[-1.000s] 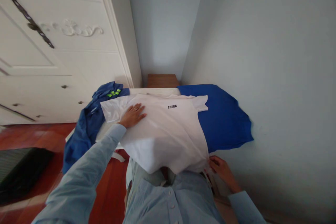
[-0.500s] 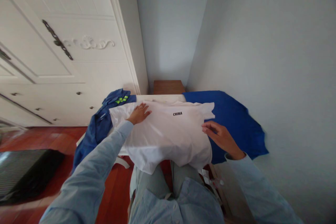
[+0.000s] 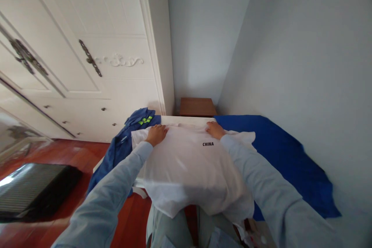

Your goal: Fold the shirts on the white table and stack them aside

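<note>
A white T-shirt (image 3: pixel 186 162) marked CHINA lies spread over a white table (image 3: pixel 186 121), its lower edge hanging toward my legs. My left hand (image 3: pixel 157 134) is at the shirt's upper left, fingers bent over the shoulder edge. Near the collar on the right, my right hand (image 3: pixel 215 130) has its fingers curled at the upper edge. Whether cloth is pinched under the fingertips is hard to see for both hands.
Dark blue clothing (image 3: pixel 122 147) with yellow-green patches lies left of the shirt. Bright blue cloth (image 3: pixel 279 155) hangs over the right side. Behind stands a brown wooden cabinet (image 3: pixel 197 106); a white wardrobe (image 3: pixel 124 89) is at the left, a black case (image 3: pixel 37 190) on the floor.
My right hand has moved from the shirt's right side to its upper edge near the collar. My left hand stays at the left shoulder, its fingers now more bent. The view has shifted.
</note>
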The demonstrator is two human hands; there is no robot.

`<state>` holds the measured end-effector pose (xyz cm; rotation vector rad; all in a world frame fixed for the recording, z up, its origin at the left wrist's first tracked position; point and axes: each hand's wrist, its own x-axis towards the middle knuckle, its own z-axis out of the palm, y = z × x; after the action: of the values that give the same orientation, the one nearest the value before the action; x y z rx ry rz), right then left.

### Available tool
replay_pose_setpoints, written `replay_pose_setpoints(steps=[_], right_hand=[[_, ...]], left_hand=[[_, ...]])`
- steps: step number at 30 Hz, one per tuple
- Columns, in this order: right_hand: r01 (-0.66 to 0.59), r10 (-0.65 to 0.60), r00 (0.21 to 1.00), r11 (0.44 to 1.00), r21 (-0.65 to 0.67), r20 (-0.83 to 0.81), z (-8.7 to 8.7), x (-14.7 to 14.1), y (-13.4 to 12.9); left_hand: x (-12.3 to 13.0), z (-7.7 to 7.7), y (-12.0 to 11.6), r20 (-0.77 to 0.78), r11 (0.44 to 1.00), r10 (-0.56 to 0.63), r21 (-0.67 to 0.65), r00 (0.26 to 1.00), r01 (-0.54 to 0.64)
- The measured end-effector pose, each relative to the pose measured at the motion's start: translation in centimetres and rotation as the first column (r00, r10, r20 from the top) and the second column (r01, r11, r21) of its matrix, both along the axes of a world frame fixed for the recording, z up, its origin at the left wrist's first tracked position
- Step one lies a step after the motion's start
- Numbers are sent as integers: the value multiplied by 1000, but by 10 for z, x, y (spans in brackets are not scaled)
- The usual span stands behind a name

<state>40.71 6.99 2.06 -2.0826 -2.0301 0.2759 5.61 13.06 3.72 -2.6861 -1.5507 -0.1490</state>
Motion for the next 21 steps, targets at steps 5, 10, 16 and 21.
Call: replay_pose_setpoints(steps=[5, 10, 16, 21], right_hand=[[23, -22, 994, 1000, 8, -104, 0, 10, 20], [63, -38, 978, 991, 117, -207, 18, 23, 46], [91, -46, 970, 980, 180, -237, 23, 18, 79], [108, -69, 973, 979, 172, -221, 8, 7, 83]], left_hand=[[1, 4, 30, 18, 998, 1, -58, 1000, 0], [10, 5, 58, 24, 989, 38, -147, 999, -34], [8, 6, 74, 46, 965, 252, -85, 967, -248], [13, 3, 75, 45, 954, 298, -33, 954, -297]])
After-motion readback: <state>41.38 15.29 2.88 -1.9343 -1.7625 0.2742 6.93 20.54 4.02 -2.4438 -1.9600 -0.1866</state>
